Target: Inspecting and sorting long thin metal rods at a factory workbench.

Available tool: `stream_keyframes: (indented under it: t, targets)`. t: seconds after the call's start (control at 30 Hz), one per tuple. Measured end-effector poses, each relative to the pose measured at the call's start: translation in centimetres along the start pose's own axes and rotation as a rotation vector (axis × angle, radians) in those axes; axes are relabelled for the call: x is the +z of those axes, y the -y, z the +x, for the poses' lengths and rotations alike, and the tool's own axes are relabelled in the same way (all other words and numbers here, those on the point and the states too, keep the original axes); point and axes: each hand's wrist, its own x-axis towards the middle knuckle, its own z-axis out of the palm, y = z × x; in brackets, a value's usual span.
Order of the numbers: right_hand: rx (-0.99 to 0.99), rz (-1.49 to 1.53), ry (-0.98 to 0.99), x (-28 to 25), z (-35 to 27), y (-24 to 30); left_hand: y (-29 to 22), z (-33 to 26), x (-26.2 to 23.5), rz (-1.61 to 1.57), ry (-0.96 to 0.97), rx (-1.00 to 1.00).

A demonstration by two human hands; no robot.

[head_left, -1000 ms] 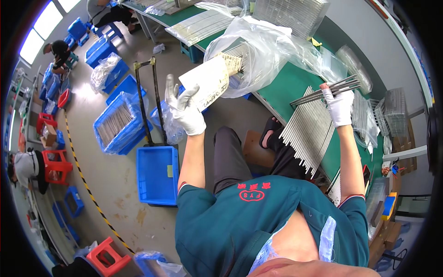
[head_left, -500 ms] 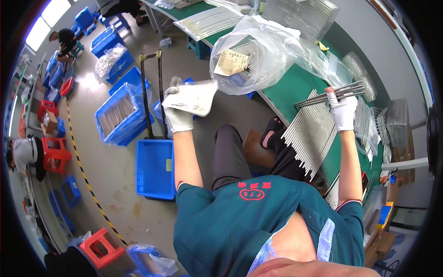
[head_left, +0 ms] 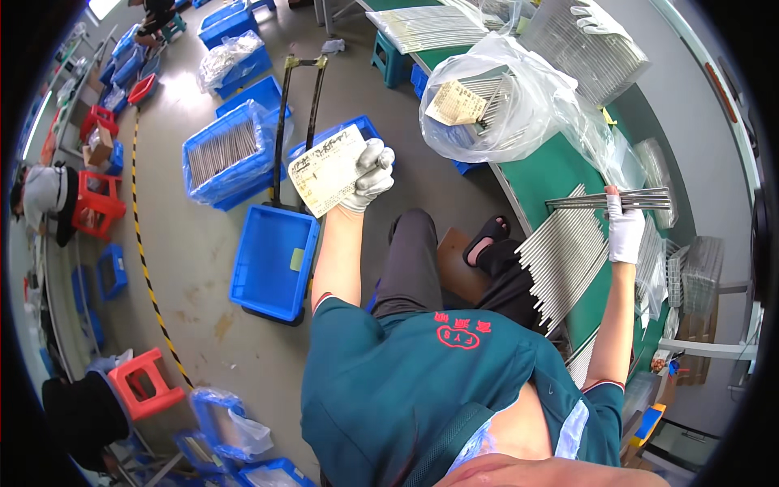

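My gloved left hand (head_left: 372,175) is closed on the edge of a cream paper card (head_left: 329,172), whose written face is turned up. It is held over the floor beside the workbench. In my gloved right hand (head_left: 624,230) is a small bundle of thin metal rods (head_left: 578,200), gripped crosswise above the green bench top (head_left: 531,166). Just below that bundle, many more metal rods (head_left: 564,256) lie side by side on the bench. Ahead of them, a clear plastic bag (head_left: 540,134) holds rods and another cream card (head_left: 454,103).
An open blue bin (head_left: 264,264) stands on a trolley with a black handle (head_left: 280,130). Beyond it is a blue crate of rods (head_left: 223,154) lined with plastic. Wire trays (head_left: 584,49) stand at the bench's far end. A person (head_left: 49,199) sits at far left near red stools (head_left: 99,203).
My left hand has turned the card over, from a pale, mostly plain face to a written one. My right hand still grips the rods, and the whole view has shifted slightly.
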Motion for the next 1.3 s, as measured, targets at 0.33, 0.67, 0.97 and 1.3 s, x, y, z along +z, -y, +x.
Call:
stream_keyframes:
  t: [0.33, 0.67, 0.97, 1.3]
  targets:
    - [-0.029, 0.014, -0.014, 0.1, 0.1, -0.7, 0.2, -0.6, -1.0, -0.001, -0.068, -0.104]
    - [-0.024, -0.032, -0.003, 0.1, 0.3, -1.0, 1.3, -0.3, -0.6, 0.03, -0.133, -0.156]
    - [-0.042, -0.02, -0.013, 0.1, 0.2, -1.1, 1.5, -0.5, -0.7, 0.093, -0.211, -0.209]
    - [0.003, 0.056, 0.006, 0.0, -0.1, 0.0, 1.7, -0.3, -0.7, 0.095, -0.156, -0.239]
